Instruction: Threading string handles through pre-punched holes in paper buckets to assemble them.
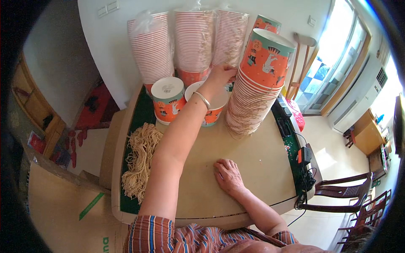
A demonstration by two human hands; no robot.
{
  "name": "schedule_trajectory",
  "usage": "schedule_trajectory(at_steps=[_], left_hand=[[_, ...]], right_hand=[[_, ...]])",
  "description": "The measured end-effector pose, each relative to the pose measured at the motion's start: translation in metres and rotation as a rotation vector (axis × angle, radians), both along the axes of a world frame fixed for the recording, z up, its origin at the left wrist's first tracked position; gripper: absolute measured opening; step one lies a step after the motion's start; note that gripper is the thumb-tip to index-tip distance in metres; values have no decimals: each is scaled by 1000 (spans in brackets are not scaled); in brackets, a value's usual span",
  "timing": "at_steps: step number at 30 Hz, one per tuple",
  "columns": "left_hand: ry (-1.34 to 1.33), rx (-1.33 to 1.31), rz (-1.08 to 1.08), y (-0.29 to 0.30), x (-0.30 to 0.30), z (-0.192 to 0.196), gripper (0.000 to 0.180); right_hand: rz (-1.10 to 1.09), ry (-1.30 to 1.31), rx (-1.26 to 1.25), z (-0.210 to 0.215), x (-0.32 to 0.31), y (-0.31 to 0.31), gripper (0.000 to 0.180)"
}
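Observation:
My left hand [221, 75] reaches far across the table, a silver bracelet on its wrist, with the fingers closed near the base of the wrapped cup stacks [194, 40] at the wall; what it grips is hidden. Just below that wrist stands an open orange paper cup [209, 111]. A lidded orange cup [168, 100] stands to its left. My right hand [229, 176] lies flat, palm down, on the beige table top [261, 164], holding nothing. A tall leaning stack of orange printed cups [257, 88] rises at the right of the left hand.
A heap of pale dried noodles [140, 162] lies along the table's left side on a green strip. A black power strip with cables [303, 162] sits at the right edge. Wooden chairs [350, 196] stand at the right, a cardboard box [63, 206] at the lower left.

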State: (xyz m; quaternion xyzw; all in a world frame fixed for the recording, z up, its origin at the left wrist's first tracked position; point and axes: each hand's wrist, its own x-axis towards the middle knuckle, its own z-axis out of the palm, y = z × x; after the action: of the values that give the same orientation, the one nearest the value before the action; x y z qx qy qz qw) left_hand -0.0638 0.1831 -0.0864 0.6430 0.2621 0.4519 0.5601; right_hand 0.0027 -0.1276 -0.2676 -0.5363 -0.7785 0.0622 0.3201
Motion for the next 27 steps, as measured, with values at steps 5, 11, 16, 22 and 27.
schedule_trajectory(at_steps=[5,11,16,22,27], left_hand=[[-49,-114,98,1,5,0,17],[31,-250,100,-10,11,-7,18],[68,-284,-28,-19,-7,-5,20],[130,-257,-23,-25,-8,1,22],[160,-262,37,-18,2,-10,20]], right_hand=[[2,-12,-30,5,-1,-2,27],[-14,-29,-55,1,1,-1,29],[6,-10,-45,11,-1,-3,29],[19,4,-104,15,0,-1,27],[-2,-7,-76,8,-1,-1,26]])
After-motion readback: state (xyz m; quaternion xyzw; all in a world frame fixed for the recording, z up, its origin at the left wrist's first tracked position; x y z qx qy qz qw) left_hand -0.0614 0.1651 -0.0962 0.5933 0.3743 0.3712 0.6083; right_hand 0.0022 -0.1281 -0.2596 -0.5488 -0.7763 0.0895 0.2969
